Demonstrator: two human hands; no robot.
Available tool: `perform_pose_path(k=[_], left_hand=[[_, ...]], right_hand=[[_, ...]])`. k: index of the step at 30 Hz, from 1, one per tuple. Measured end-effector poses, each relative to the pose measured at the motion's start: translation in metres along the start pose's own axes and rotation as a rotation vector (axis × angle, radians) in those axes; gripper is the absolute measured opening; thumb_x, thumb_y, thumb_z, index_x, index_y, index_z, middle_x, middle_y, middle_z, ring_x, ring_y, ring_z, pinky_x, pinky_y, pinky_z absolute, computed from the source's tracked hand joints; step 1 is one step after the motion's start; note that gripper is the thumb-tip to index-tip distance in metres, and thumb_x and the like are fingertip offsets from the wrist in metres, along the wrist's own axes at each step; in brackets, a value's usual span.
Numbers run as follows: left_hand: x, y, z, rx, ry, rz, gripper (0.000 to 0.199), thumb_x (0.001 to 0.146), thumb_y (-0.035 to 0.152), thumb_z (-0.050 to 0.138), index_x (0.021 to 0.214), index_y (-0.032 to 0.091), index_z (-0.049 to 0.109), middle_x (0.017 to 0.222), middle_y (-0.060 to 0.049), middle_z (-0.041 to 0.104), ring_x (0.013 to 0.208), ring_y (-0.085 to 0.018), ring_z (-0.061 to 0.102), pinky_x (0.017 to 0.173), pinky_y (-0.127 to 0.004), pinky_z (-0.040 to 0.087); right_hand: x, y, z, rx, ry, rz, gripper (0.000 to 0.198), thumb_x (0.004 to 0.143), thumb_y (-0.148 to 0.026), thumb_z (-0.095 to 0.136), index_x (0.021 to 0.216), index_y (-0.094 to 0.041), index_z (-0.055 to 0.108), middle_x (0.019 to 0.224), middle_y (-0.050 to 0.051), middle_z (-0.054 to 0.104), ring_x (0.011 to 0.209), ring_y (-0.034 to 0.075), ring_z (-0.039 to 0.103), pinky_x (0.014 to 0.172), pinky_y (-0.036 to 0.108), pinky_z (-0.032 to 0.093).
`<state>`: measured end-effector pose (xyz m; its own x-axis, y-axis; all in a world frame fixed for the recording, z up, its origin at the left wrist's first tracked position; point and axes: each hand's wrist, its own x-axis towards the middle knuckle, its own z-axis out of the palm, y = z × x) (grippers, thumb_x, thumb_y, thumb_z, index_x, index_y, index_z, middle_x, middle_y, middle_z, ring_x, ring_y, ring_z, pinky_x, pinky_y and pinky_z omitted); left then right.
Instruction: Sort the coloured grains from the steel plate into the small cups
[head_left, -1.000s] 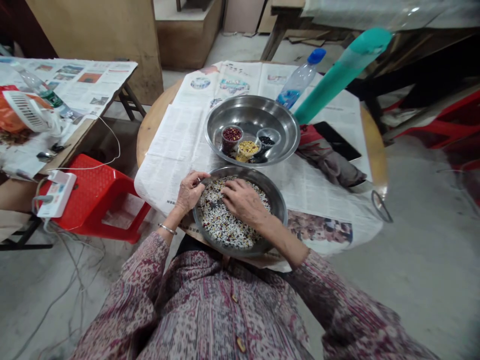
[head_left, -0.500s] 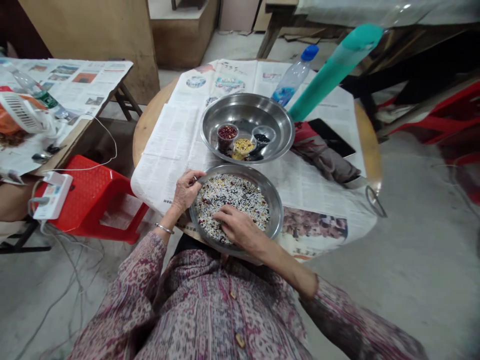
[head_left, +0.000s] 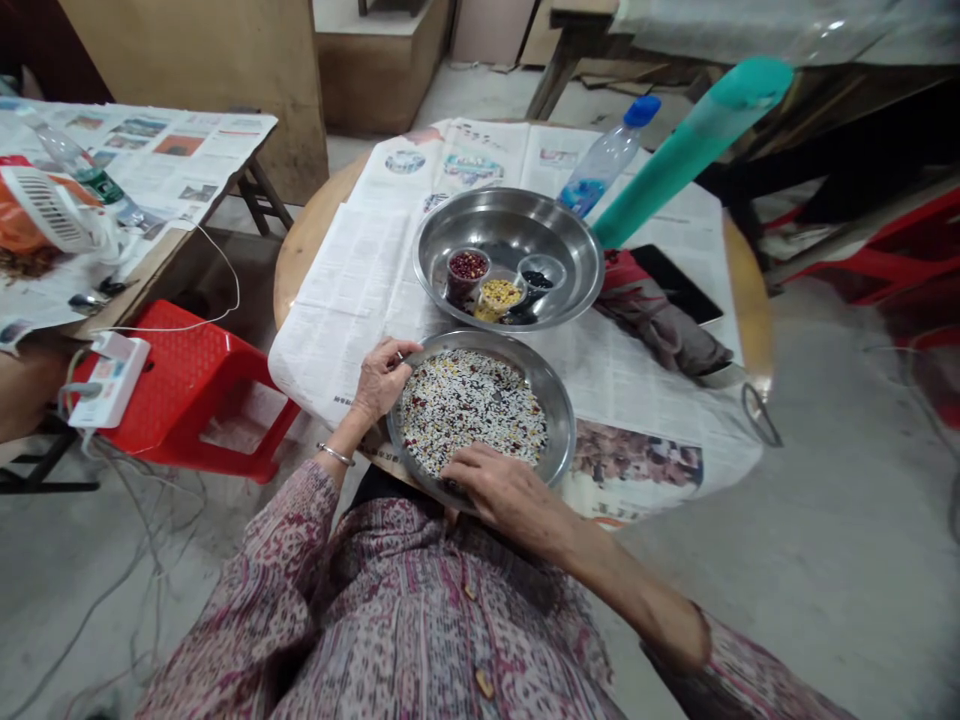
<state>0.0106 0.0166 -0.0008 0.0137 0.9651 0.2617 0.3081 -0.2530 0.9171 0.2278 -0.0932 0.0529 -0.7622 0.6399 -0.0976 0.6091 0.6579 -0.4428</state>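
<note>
A round metal basin stands at the table's near edge, holding a layer of mixed white grains, black, red and yellow beans. My left hand grips its left rim, thumb and fingers closed on the metal. Over the near side of the grains lies my right hand, palm down, fingers stretched out and bent slightly; their tips are partly hidden. Behind is a larger metal basin with three clear cups inside: red beans, yellow kernels and, in a tipped cup, black beans.
Newspaper covers the round table. Behind and right are a blue-capped bottle, a long green tube-like object, a folded umbrella and a dark tablet-like slab. A red stool carrying a power strip stands left.
My right hand has moved back toward the near rim and lies flatter, uncovering more grains. The left hand keeps its hold on the rim. The whole view has shifted slightly.
</note>
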Motion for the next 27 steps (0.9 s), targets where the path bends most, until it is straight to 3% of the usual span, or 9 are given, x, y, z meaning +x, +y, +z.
perform_pose_path(k=[3,8,12,15,20,24,27], left_hand=[[0.000,0.000,0.000,0.013,0.000,-0.010,0.033,0.073,0.001,0.055,0.094,0.019,0.072,0.081,0.001,0.057,0.067,-0.011,0.047,0.068,-0.025,0.043],[0.000,0.001,-0.002,0.016,-0.004,-0.007,0.034,0.072,0.000,0.055,0.094,0.019,0.072,0.081,0.001,0.058,0.068,-0.011,0.048,0.069,-0.024,0.044],[0.000,0.002,-0.003,0.005,-0.001,-0.013,0.035,0.071,-0.001,0.055,0.094,0.018,0.073,0.079,0.002,0.056,0.067,-0.010,0.048,0.068,-0.023,0.043],[0.000,0.004,-0.004,-0.004,-0.005,-0.018,0.035,0.072,-0.001,0.055,0.094,0.018,0.073,0.079,0.002,0.056,0.068,-0.010,0.049,0.067,-0.023,0.042],[0.002,0.003,-0.004,-0.015,0.000,-0.023,0.035,0.070,-0.001,0.053,0.093,0.017,0.073,0.082,0.002,0.058,0.070,-0.011,0.051,0.070,-0.023,0.044],[0.003,0.002,-0.004,-0.015,0.005,-0.021,0.034,0.069,0.000,0.055,0.092,0.018,0.074,0.080,0.002,0.057,0.069,-0.011,0.049,0.067,-0.023,0.043],[0.004,0.001,-0.003,-0.024,0.013,-0.016,0.035,0.068,0.000,0.055,0.091,0.019,0.074,0.079,0.002,0.057,0.067,-0.010,0.048,0.066,-0.023,0.042]], right_hand=[[0.011,0.002,0.004,-0.056,-0.011,0.020,0.024,0.088,-0.007,0.057,0.103,-0.021,0.068,0.100,0.006,0.069,0.098,0.021,0.061,0.076,0.031,0.053],[0.034,0.039,-0.003,-0.194,0.278,0.231,0.038,0.089,-0.005,0.047,0.119,-0.020,0.065,0.117,0.012,0.067,0.111,0.026,0.057,0.084,0.037,0.053],[0.049,0.055,-0.006,-0.148,0.405,0.304,0.034,0.096,-0.013,0.043,0.121,-0.019,0.064,0.117,0.013,0.066,0.112,0.027,0.058,0.094,0.040,0.051],[0.062,0.043,-0.002,-0.080,0.409,0.191,0.031,0.098,-0.018,0.045,0.124,-0.018,0.061,0.121,0.013,0.063,0.117,0.025,0.056,0.100,0.041,0.050],[0.082,0.019,0.001,-0.153,0.275,-0.041,0.024,0.094,-0.023,0.056,0.115,-0.015,0.064,0.126,0.015,0.060,0.120,0.028,0.051,0.099,0.043,0.050],[0.079,0.035,-0.008,-0.280,0.234,0.082,0.023,0.094,-0.012,0.048,0.107,-0.014,0.066,0.117,0.016,0.063,0.113,0.028,0.053,0.092,0.043,0.050],[0.060,0.059,-0.017,-0.338,0.280,0.218,0.024,0.091,-0.009,0.048,0.101,-0.015,0.068,0.120,0.017,0.063,0.113,0.029,0.052,0.088,0.042,0.050]])
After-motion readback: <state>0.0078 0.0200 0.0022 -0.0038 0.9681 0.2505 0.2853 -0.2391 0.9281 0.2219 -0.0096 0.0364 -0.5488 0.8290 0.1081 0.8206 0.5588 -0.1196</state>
